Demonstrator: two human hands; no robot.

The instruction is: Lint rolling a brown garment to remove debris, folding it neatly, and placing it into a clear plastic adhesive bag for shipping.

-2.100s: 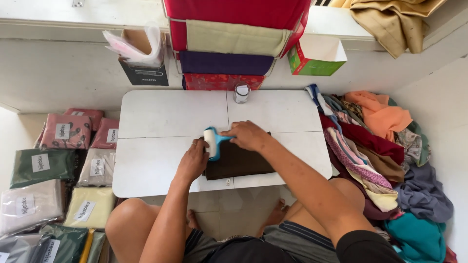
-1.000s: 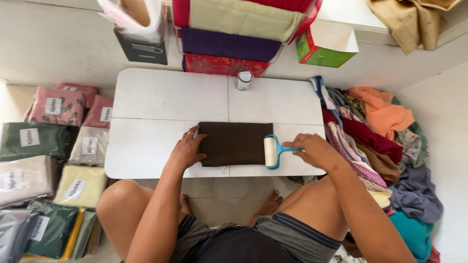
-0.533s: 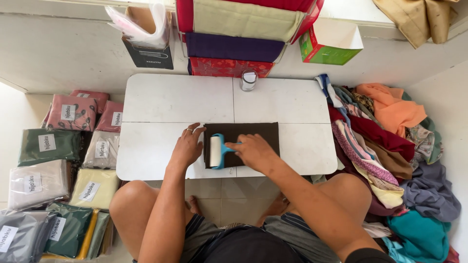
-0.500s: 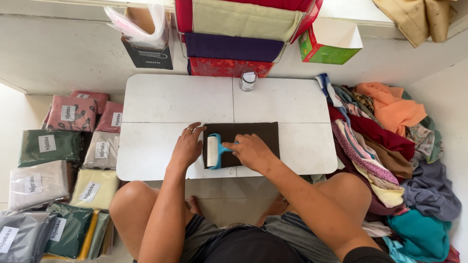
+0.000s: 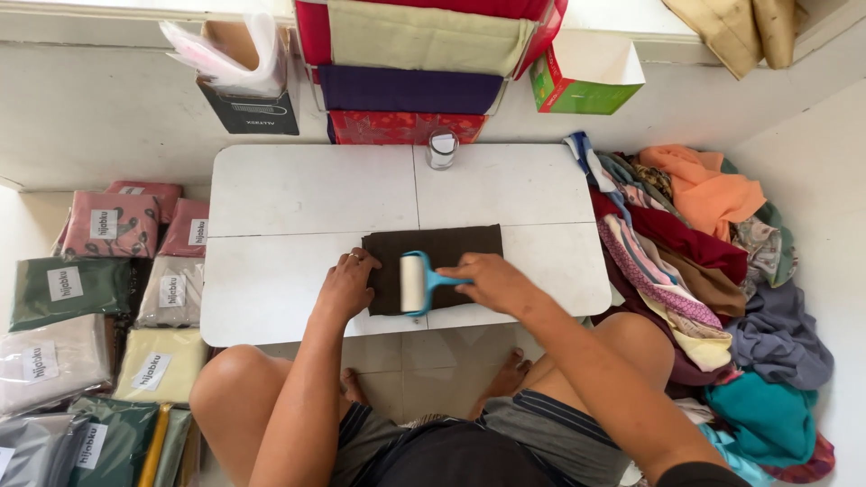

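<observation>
**A:** What are the hands doing?

**B:** Seen from above, the right hand [image 5: 492, 281] has its fingers closed around the blue handle of a lint roller [image 5: 416, 283]. The white roll rests on a folded dark brown cloth [image 5: 433, 268], near the cloth's left end. The left hand [image 5: 345, 286] lies flat with fingers spread, pressing the cloth's left edge onto the white counter [image 5: 298, 207].

**A:** Is anything hidden?

**B:** The right hand covers most of the handle. A small jar [image 5: 441, 149] stands at the counter's far edge; its contents can't be made out. The pile of loose fabrics [image 5: 704, 261] at right and the packaged cloths [image 5: 81, 298] at left are cut off by the frame.
</observation>
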